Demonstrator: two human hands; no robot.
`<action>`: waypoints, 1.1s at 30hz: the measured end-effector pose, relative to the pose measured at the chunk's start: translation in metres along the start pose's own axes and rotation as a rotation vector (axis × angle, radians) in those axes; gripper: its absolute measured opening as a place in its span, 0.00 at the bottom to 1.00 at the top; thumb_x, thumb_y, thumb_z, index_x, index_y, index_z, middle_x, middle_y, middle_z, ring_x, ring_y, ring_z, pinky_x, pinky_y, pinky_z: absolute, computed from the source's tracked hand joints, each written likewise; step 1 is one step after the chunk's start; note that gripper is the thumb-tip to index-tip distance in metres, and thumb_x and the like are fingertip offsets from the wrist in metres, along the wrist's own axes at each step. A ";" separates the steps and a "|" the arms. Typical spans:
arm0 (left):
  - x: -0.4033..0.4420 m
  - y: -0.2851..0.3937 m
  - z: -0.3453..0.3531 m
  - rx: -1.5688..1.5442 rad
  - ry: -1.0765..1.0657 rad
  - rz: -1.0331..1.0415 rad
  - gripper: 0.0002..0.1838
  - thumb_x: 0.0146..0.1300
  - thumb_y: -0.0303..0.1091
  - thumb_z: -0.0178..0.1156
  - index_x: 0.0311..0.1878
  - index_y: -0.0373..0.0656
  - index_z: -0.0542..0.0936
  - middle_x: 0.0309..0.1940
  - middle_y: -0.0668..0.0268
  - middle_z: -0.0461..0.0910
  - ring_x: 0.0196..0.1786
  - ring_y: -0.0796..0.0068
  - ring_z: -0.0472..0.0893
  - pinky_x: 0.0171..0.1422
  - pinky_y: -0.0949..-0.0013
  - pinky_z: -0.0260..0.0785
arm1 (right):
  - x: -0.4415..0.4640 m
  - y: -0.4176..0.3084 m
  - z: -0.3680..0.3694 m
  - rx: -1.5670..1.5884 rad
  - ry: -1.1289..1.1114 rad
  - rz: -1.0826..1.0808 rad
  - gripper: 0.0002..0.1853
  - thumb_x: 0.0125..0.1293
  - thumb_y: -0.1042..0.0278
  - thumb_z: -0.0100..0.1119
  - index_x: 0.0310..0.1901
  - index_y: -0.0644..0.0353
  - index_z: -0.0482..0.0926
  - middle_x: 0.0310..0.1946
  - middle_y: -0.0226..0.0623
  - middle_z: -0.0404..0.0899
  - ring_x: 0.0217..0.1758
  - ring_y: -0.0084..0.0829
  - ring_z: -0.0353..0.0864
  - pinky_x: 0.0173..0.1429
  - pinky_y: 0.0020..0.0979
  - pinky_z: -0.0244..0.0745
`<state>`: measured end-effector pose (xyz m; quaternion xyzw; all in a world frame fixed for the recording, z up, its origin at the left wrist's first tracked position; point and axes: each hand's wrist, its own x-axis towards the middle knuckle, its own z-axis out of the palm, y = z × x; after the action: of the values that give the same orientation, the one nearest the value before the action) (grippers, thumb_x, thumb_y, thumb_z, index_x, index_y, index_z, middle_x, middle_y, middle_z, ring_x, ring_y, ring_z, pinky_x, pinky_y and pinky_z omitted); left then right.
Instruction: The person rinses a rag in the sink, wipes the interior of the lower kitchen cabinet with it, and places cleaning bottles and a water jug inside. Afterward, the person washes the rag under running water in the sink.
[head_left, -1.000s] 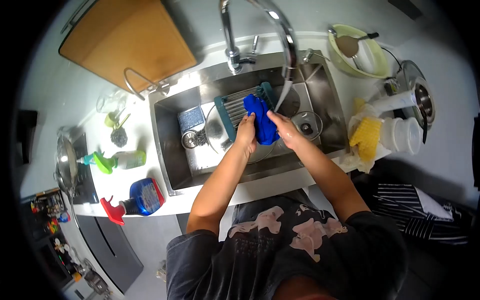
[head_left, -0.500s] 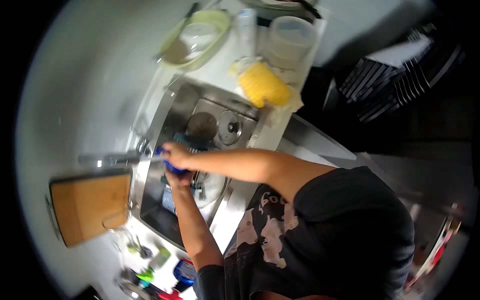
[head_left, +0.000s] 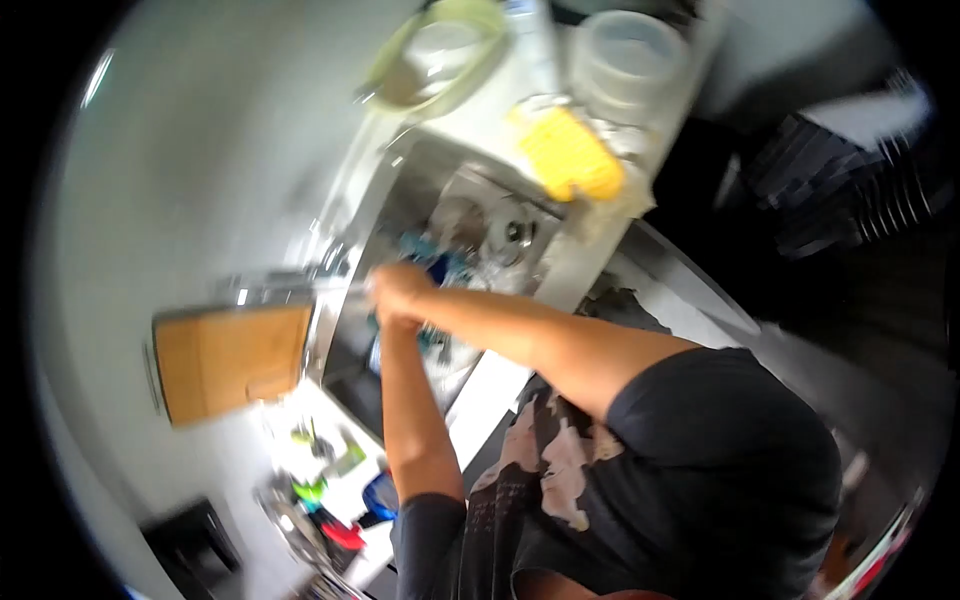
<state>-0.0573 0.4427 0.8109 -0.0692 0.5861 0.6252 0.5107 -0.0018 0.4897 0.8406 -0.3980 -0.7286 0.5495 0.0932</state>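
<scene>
Over the sink (head_left: 352, 395), my two hands are pressed together under the tap (head_left: 300, 288), blurred by motion. My right hand (head_left: 402, 290) is on top, its fingers curled. A dark blue item (head_left: 437, 268) shows just beyond it, apparently in its grip; I cannot make out its kind. My left hand (head_left: 402, 322) is tucked underneath, closed, and mostly hidden. Below the hands, dishes lie in the sink, with a round pot lid (head_left: 512, 235) at the far side and blurred teal pieces (head_left: 418, 245) near the blue item.
A yellow cloth or mitt (head_left: 572, 155) lies on the counter beside a clear round container (head_left: 625, 65), a white tube (head_left: 533, 45) and a pale green basin (head_left: 485, 40). Against the wall leans a wooden cutting board (head_left: 235, 362). Bottles and utensils crowd the other side; an open drawer (head_left: 695, 280) juts out.
The whole view has swung, so the sink and counter sit further right. My right hand now covers more of my left hand, and the blue item shows on the other side of them.
</scene>
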 end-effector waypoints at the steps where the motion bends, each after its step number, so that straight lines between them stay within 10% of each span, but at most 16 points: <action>1: -0.002 0.000 0.002 0.009 0.048 0.009 0.18 0.64 0.39 0.44 0.55 0.45 0.68 0.47 0.59 0.75 0.49 0.63 0.75 0.52 0.59 0.69 | 0.015 0.012 0.007 -0.050 0.042 -0.120 0.11 0.54 0.63 0.50 0.31 0.58 0.82 0.33 0.45 0.81 0.37 0.42 0.81 0.43 0.38 0.75; 4: -0.003 0.002 0.001 0.056 0.177 0.034 0.16 0.65 0.35 0.45 0.54 0.44 0.69 0.45 0.59 0.76 0.47 0.64 0.77 0.51 0.62 0.71 | 0.034 0.014 -0.006 -0.181 0.006 -0.077 0.15 0.62 0.51 0.50 0.38 0.51 0.80 0.33 0.41 0.80 0.40 0.45 0.79 0.44 0.44 0.73; 8: 0.009 0.004 -0.044 0.252 0.086 0.064 0.19 0.66 0.33 0.44 0.60 0.49 0.63 0.60 0.61 0.65 0.61 0.55 0.66 0.56 0.27 0.51 | 0.059 0.018 0.008 -0.157 -0.010 -0.176 0.17 0.62 0.50 0.51 0.38 0.56 0.79 0.37 0.45 0.79 0.44 0.49 0.76 0.46 0.43 0.71; 11: -0.006 0.012 -0.045 0.288 0.190 0.149 0.21 0.66 0.34 0.45 0.62 0.52 0.62 0.65 0.62 0.60 0.69 0.55 0.55 0.59 0.26 0.44 | 0.069 0.015 0.014 -0.070 -0.150 -0.273 0.15 0.62 0.56 0.52 0.42 0.56 0.79 0.39 0.45 0.79 0.44 0.46 0.78 0.48 0.38 0.71; 14: 0.048 -0.009 -0.097 0.487 0.257 0.484 0.12 0.64 0.34 0.51 0.50 0.46 0.71 0.41 0.64 0.77 0.43 0.69 0.76 0.47 0.61 0.68 | 0.074 0.019 0.016 -0.014 -0.263 -0.262 0.14 0.61 0.61 0.51 0.44 0.55 0.79 0.39 0.46 0.79 0.44 0.44 0.78 0.48 0.36 0.72; 17: 0.011 0.008 -0.070 0.350 0.317 0.556 0.07 0.63 0.34 0.54 0.42 0.44 0.73 0.29 0.70 0.76 0.29 0.78 0.74 0.36 0.74 0.67 | 0.072 0.022 0.006 -0.109 -0.339 -0.304 0.15 0.61 0.66 0.50 0.47 0.60 0.77 0.37 0.45 0.80 0.38 0.35 0.79 0.46 0.31 0.70; 30: -0.012 0.058 -0.059 0.255 0.284 0.582 0.07 0.63 0.34 0.55 0.41 0.43 0.72 0.31 0.69 0.76 0.32 0.79 0.77 0.33 0.71 0.73 | 0.073 0.039 -0.025 -0.532 -0.542 -0.273 0.21 0.57 0.52 0.58 0.45 0.61 0.79 0.38 0.39 0.81 0.42 0.30 0.79 0.49 0.30 0.70; 33: 0.024 0.044 -0.094 0.097 0.239 0.640 0.08 0.60 0.36 0.58 0.40 0.46 0.72 0.33 0.70 0.76 0.37 0.80 0.75 0.45 0.65 0.71 | 0.078 0.033 -0.019 0.124 -0.656 -0.234 0.14 0.62 0.61 0.53 0.43 0.62 0.78 0.35 0.30 0.79 0.38 0.21 0.74 0.46 0.24 0.68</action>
<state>-0.1483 0.3891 0.7948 0.0698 0.6627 0.7126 0.2193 -0.0266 0.5596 0.7955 -0.1076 -0.7256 0.6770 -0.0593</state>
